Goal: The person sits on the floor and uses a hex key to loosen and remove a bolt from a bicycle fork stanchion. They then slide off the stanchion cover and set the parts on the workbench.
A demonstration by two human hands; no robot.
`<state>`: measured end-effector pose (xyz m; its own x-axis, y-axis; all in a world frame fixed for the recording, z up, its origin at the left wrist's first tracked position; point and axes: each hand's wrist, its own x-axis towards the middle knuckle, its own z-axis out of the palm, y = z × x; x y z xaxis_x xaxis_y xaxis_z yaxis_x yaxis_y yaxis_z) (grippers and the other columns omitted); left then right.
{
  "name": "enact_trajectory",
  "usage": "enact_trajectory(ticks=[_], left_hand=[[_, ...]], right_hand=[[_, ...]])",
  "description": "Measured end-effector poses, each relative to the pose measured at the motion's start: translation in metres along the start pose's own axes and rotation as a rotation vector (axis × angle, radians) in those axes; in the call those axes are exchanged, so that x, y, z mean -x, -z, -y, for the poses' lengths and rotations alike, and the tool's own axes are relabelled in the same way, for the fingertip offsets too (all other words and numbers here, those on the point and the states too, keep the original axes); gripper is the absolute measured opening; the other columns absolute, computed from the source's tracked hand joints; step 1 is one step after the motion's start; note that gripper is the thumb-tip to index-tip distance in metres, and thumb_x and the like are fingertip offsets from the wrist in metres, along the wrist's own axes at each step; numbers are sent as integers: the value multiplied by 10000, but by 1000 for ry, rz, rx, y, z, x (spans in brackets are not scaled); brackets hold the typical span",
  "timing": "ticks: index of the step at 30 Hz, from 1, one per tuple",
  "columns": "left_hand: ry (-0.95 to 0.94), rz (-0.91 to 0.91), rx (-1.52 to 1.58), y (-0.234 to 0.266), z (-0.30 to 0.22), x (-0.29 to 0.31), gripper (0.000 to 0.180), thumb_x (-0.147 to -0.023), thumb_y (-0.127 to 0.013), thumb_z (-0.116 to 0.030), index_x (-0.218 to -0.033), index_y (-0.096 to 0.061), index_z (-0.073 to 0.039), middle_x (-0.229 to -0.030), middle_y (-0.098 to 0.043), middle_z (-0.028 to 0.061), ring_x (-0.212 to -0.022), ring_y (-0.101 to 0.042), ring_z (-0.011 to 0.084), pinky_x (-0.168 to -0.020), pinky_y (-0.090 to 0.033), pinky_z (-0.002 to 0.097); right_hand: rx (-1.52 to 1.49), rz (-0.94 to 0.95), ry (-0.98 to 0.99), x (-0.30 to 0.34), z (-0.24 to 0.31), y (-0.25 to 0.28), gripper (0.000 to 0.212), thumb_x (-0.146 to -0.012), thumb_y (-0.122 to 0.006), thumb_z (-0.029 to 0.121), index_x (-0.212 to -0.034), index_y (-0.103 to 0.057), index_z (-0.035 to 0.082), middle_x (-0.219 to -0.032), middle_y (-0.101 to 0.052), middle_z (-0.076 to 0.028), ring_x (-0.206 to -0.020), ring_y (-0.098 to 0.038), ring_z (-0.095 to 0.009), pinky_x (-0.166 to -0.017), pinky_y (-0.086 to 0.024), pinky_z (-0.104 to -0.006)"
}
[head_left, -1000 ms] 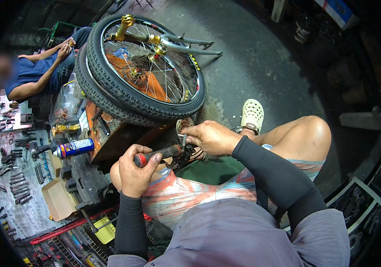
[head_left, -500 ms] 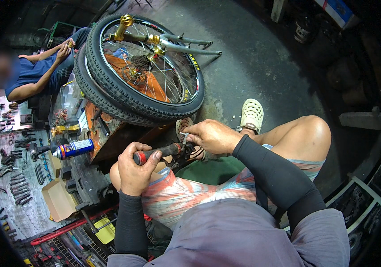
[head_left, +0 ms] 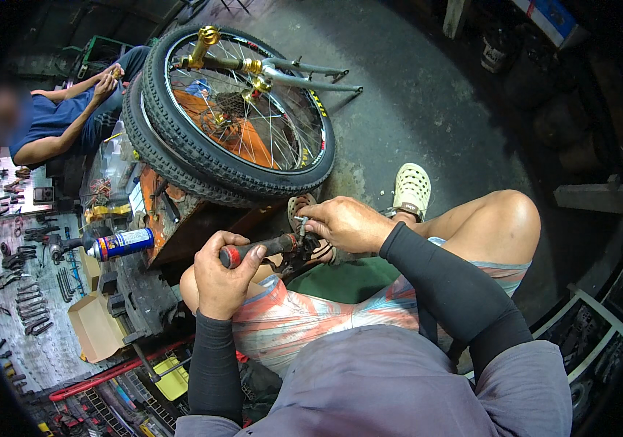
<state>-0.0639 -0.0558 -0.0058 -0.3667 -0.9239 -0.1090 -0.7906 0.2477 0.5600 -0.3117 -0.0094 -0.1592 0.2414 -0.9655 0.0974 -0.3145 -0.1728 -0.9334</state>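
Note:
My left hand (head_left: 222, 275) is closed around the red-capped end of a black bicycle handlebar grip (head_left: 273, 246), its thumb along the side. At the grip's inner end sits a dark clamp or lever assembly (head_left: 302, 255), partly hidden behind my right hand. My right hand (head_left: 355, 224) is closed there, its fingertips pinched on a small silver metal fitting (head_left: 302, 219) whose exact kind is too small to tell. The bar lies over my lap, above a green surface (head_left: 348, 280) between my knees.
Two bicycle wheels (head_left: 152, 95) lie stacked on an orange bench (head_left: 162, 237), a grey fork (head_left: 304, 79) on top. A blue spray can (head_left: 123, 243) lies beside them. Wrenches (head_left: 31, 309) hang at left near an open cardboard box (head_left: 96, 328). Another person (head_left: 64, 124) sits at far left.

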Motion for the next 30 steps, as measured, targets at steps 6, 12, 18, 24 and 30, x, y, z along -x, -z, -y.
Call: enact_trajectory(ticks=[6, 12, 18, 24, 30], left_hand=[[6, 4, 1, 0, -2, 0, 393, -922, -932, -320, -985, -721, 7, -886, -705, 42, -816, -633, 108, -767, -543, 297], [13, 4, 18, -1, -1, -1, 372, -923, -934, -292, -986, -723, 8, -875, -707, 36, -810, -637, 106, -758, -545, 293], [-4, 0, 1, -1, -3, -2, 375, -924, -932, -294, -999, -724, 9, -874, -708, 38, -806, -638, 106, -753, -546, 294], [-21, -5, 4, -1, -3, -5, 394, -928, -931, -303, -1015, -713, 14, -897, -717, 53, -819, -643, 117, -768, -551, 297], [25, 6, 30, 0, -7, -6, 386, -936, -927, -283, -1034, -708, 19, -916, -726, 59, -836, -655, 122, -784, -561, 304]], right_hand=[[-5, -16, 16, -1, 1, -1, 396, -1096, -647, 248, -1366, -730, -29, -1135, -795, -270, -1067, -769, -453, -955, -602, -534], [-8, -7, -3, 0, 5, 2, 392, -1102, -644, 255, -1364, -730, -23, -1148, -793, -272, -1078, -769, -449, -964, -600, -534], [-17, 12, -48, 0, 7, 4, 395, -1110, -640, 268, -1367, -728, -18, -1185, -787, -276, -1112, -759, -460, -995, -590, -541], [-31, 7, -58, 0, 5, 4, 401, -1110, -641, 265, -1387, -713, -16, -1213, -780, -278, -1134, -751, -465, -1006, -582, -549], [-39, 6, -40, 0, 4, 5, 412, -1119, -639, 247, -1457, -676, 14, -1197, -773, -292, -1119, -741, -483, -980, -572, -558]])
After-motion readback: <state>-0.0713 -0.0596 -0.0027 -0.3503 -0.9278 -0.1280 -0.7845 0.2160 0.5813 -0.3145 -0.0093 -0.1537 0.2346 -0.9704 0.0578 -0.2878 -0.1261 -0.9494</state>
